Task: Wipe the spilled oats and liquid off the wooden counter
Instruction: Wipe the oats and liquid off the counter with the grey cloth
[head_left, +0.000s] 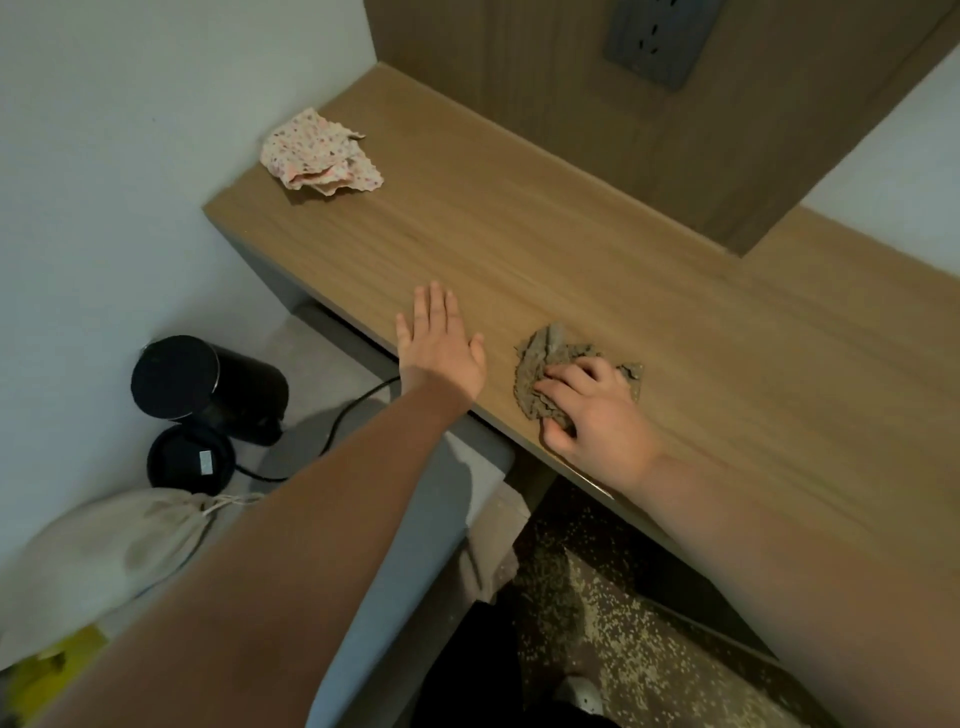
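The crumpled grey cloth (540, 364) lay near the front edge of the wooden counter (571, 249), gripped under the curled fingers of the right hand (592, 410). Just beside it the left hand (439, 345) rested flat, fingers straight. A floral cloth (319, 153) sat at the far left end. Pale specks (597, 613), possibly oats, dotted the floor below
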